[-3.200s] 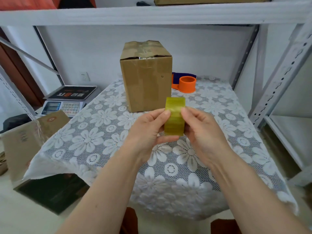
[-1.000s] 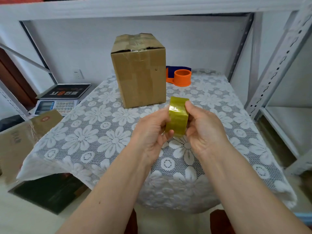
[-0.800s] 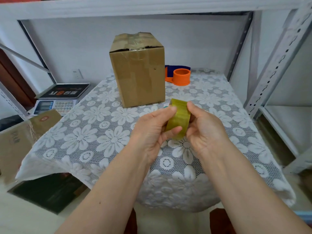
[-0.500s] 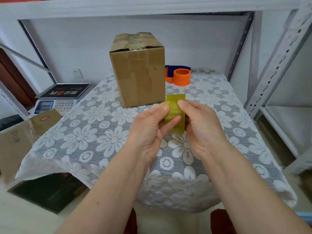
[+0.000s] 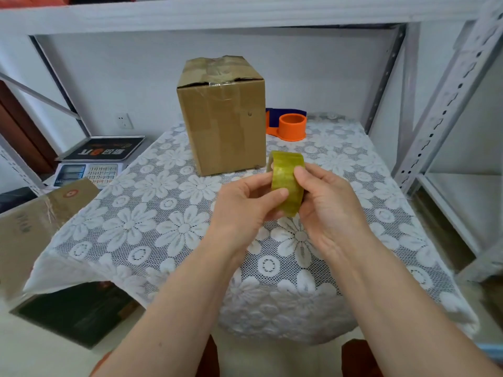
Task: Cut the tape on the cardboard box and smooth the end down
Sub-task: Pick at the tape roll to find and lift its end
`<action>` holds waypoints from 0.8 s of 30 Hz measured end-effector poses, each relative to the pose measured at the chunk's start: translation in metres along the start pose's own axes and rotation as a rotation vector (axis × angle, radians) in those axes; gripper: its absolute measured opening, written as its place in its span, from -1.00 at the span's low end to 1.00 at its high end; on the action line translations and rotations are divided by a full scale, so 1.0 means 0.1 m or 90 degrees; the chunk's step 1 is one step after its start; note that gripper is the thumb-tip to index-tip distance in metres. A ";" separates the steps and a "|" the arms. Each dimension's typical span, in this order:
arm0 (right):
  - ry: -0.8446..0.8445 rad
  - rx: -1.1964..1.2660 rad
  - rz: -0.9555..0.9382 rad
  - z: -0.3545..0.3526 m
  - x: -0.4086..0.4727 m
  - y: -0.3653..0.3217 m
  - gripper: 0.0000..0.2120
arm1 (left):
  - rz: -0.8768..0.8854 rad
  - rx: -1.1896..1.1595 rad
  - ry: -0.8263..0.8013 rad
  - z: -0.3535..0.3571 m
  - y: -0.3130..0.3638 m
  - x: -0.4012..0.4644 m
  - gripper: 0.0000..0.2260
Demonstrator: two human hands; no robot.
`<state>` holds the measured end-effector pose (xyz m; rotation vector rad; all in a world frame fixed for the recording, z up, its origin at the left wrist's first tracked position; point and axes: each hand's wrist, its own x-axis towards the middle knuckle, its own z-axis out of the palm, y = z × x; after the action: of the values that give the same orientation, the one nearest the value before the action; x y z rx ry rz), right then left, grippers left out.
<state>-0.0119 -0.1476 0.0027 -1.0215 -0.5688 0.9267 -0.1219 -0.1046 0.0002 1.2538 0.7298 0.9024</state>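
Cardboard box point(image 5: 221, 115) upright on the far half of the lace-covered table point(image 5: 168, 227), top flaps pressed down and crossed by a glossy strip of clear tape, more tape running down the near face; well apart from both hands. Roll of yellowish tape point(image 5: 287, 182) held up in front of the box, above the table, edge-on to the camera, pinched from both sides. Left hand point(image 5: 245, 208) curled round the left side of the roll, thumb tip pressed against the outer band, fingers hidden behind; right hand point(image 5: 326, 205) wrapped round the right side, thumb lying on the upper part of the band, fingers tucked beneath. Whether a free end of tape is lifted from the roll: cannot tell. Orange tape dispenser point(image 5: 290, 126) with a dark blue part behind it, just beside the box on the right, resting on the table. Electronic scale point(image 5: 92, 161) with a keypad to the left of the table, lower down; a second, larger carton point(image 5: 32, 229) at the left edge, partly under the hanging cloth. Grey metal shelving point(image 5: 446, 85) around and above the table.
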 end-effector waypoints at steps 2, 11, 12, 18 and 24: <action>0.020 0.006 0.000 0.01 0.01 0.02 -0.82 | 0.044 0.083 0.039 0.02 -0.01 -0.01 -0.79; -0.060 -0.050 0.000 0.02 -0.04 0.02 -0.91 | 0.070 0.131 -0.026 -0.01 -0.01 0.01 -0.86; -0.073 -0.049 -0.004 0.02 -0.05 0.01 -0.89 | 0.074 0.128 -0.031 -0.02 0.00 0.02 -0.85; -0.108 -0.019 0.023 0.02 -0.04 0.01 -0.87 | 0.063 0.103 -0.012 -0.01 -0.02 0.02 -0.81; -0.062 0.046 0.121 0.02 -0.03 0.00 -0.84 | 0.114 0.163 -0.011 0.06 -0.06 -0.01 -0.81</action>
<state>-0.0153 -0.1495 0.0035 -0.9808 -0.5210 1.1616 -0.1165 -0.1086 -0.0045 1.5703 0.7448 0.9632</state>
